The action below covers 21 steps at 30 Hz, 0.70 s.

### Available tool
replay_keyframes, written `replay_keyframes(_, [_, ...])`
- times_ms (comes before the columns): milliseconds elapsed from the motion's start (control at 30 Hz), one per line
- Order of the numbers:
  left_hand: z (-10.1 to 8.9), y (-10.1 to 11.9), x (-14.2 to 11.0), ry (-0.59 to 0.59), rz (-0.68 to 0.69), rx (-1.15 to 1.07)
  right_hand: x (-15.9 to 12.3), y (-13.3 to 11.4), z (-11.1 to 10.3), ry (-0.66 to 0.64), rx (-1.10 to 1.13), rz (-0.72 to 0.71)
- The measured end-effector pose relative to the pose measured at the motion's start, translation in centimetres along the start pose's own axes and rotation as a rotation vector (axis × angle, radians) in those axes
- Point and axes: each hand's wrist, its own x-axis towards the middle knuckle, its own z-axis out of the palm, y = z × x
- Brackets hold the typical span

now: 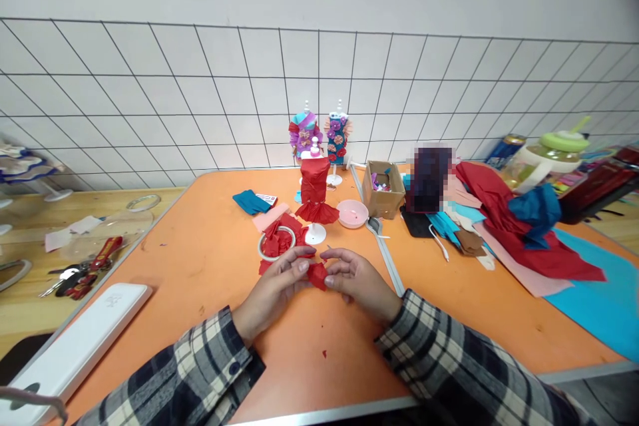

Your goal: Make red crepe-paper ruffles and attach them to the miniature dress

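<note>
Between my hands is a small piece of red crepe paper [317, 275], pinched from both sides. My left hand [287, 274] grips its left edge with thumb and fingers. On the other side, my right hand [349, 276] holds the right edge between thumb and fingertips. Just beyond them stands a miniature dress form [314, 186] wrapped in a red paper dress with a flared hem, on a white round base [315, 234]. Left of that base, a roll of tape [263, 251] lies on crumpled red paper [277, 239]. Tiny red scraps [324, 353] lie nearer me.
Two more dressed forms [305, 133] stand by the tiled wall. A pink dish [353, 213], a cardboard box [383, 190] and scissors [374, 226] lie to the right. Farther right are coloured papers [539, 239] and a lidded jug [546, 160]. A white power bank [84, 346] rests at left.
</note>
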Motion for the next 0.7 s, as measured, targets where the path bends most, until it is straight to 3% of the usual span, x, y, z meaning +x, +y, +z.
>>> replay_keyframes(167, [0.1, 0.4, 0.0, 0.016, 0.026, 0.232, -0.2, -0.5, 0.3, -0.018, -0.069, 0.029])
replay_keyframes(400, [0.5, 0.6, -0.1, -0.033, 0.016, 0.313, -0.1, 0.2, 0.3, -0.142, -0.012, 0.008])
replay_keyframes(567, [0.3, 0.0, 0.2, 0.104, 0.017, 0.268, -0.1, 0.1, 0.6, -0.036, -0.133, -0.035])
replay_keyframes(700, [0.4, -0.2, 0.1, 0.124, 0.019, 0.212, 0.0, 0.0, 1.1, 0.033, -0.164, 0.027])
